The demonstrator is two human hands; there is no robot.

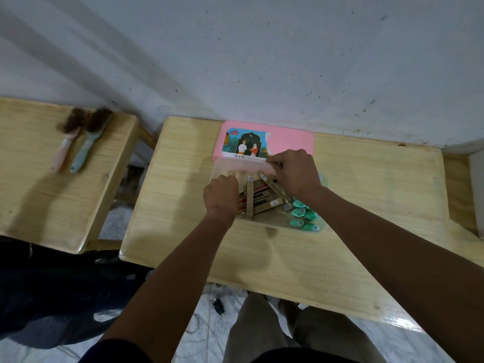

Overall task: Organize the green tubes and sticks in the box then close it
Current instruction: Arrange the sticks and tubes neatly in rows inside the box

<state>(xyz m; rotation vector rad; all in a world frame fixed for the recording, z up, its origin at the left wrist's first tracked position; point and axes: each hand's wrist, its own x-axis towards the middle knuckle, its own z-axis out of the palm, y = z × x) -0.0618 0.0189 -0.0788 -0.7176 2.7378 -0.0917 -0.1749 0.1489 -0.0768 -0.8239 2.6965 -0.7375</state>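
Observation:
A clear plastic box (272,223) sits on the wooden table (366,195), its pink lid (290,141) lying open behind it against the wall. Inside lie several tan and brown sticks (262,199) in a loose pile on the left and several green tubes (303,216) on the right. My left hand (221,196) reaches into the box's left side with its fingers curled down among the sticks. My right hand (293,174) hovers over the far part of the box, fingers curled on a stick near the back rim; the exact hold is hidden.
A second wooden table (34,195) stands to the left with two brushes (78,142) on it. A gap separates the two tables. The grey wall (262,61) runs just behind the lid. My legs and cables on the tiled floor show below the table's front edge.

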